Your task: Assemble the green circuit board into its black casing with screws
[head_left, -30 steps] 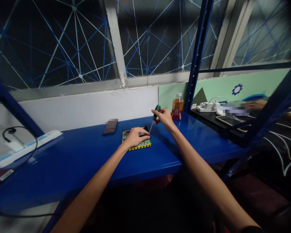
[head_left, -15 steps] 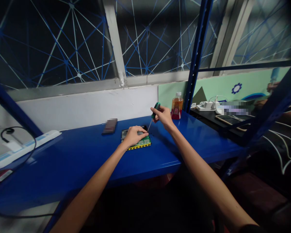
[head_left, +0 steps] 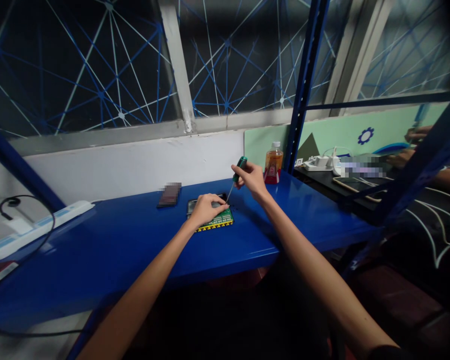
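Observation:
My right hand [head_left: 250,177] is closed around the green and black handle of a screwdriver [head_left: 241,164]. Its thin shaft slants down and left to the right side of a green circuit board [head_left: 225,218], which has a row of yellow-edged ports along its near side. Across the board lies my left hand [head_left: 207,209], thumb and fingers drawn together close to the screwdriver tip and holding the board down. What the tip touches is too small to make out. Part of a dark housing [head_left: 192,205] shows behind the left hand.
On the blue table [head_left: 127,245] a dark, partly pixelated flat object [head_left: 169,195] lies at the back left. A drink bottle [head_left: 273,164] stands at the back right. Power strips [head_left: 71,212] and cables lie to the sides. A co-worker's hands [head_left: 405,150] show at far right.
The screwdriver and my right hand have shifted very slightly left and up. My left hand stays on the board. The co-worker's hand at far right has moved left.

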Tool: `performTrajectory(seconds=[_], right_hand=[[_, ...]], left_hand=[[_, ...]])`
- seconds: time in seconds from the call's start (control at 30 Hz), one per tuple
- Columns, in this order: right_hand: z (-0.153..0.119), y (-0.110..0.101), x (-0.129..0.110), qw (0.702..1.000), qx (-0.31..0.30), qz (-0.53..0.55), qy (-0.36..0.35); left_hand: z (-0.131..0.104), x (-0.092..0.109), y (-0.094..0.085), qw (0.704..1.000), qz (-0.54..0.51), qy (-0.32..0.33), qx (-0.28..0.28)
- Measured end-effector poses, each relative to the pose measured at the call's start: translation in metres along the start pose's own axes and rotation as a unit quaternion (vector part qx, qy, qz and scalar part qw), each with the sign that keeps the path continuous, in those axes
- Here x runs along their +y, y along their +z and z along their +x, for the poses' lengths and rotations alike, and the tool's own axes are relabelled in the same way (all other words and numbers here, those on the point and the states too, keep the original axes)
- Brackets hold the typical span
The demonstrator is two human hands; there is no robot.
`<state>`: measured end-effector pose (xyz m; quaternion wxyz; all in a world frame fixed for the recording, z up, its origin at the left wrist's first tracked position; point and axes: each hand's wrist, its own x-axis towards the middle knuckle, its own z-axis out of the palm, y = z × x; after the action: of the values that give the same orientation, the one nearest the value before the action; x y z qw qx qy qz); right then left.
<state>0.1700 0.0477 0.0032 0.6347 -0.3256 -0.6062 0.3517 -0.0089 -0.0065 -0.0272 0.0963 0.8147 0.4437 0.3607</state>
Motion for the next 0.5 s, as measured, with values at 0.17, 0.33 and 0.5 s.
performTrajectory(seconds=[0.17,0.33,0.5], right_hand=[[-0.0013,0.0008,-0.0022,1.0,-0.003,-0.014,-0.009],[-0.0048,0.0038,-0.0046,0.999,-0.012,-0.026,-0.039],[-0.0099,0.0083,-0.0077,0.997,-0.021,-0.033,-0.072]], left_hand=[[0.0002,-0.0022,0.0005,1.0,-0.003,0.001,-0.003],[0.0011,-0.0042,-0.0013,1.0,-0.003,-0.016,0.0],[0.0029,-0.0068,-0.0094,0.999,-0.017,-0.039,-0.006]])
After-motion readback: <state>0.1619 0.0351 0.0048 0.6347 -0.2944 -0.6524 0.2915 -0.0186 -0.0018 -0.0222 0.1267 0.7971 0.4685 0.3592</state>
